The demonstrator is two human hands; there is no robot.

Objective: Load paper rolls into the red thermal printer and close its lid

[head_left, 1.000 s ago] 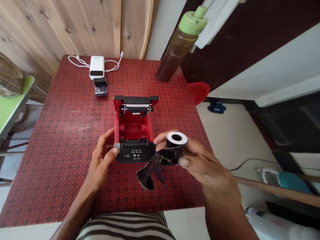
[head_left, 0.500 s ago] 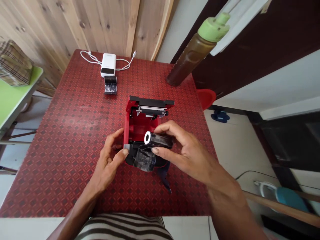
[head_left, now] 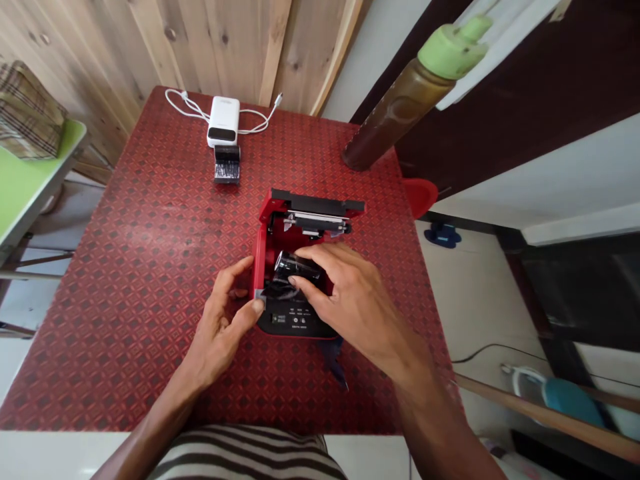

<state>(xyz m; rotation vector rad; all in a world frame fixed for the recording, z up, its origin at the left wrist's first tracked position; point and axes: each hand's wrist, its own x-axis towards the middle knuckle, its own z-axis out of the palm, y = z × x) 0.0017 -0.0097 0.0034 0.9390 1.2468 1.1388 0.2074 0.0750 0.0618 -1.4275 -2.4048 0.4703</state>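
A small red and black printer (head_left: 265, 250) sits lid-open in the middle of the red patterned table (head_left: 150, 267). My right hand (head_left: 345, 300) reaches over it with fingers closed on a black roll (head_left: 295, 265), which lies down inside the red paper bay. A loose black strip (head_left: 336, 360) trails out under that hand onto the table. My left hand (head_left: 223, 323) rests against the printer's front left corner, thumb pressed on the grey side tab, fingers curled round the edge.
A white power bank (head_left: 223, 128) with a white cable and a small black roll (head_left: 227, 164) lie at the table's far end. A brown bottle with a green cap (head_left: 400, 107) stands at the far right corner. A green shelf (head_left: 25, 187) is left.
My right hand has carried the black roll from above the printer's front down into the open bay. My left hand has stayed on the printer's left corner.
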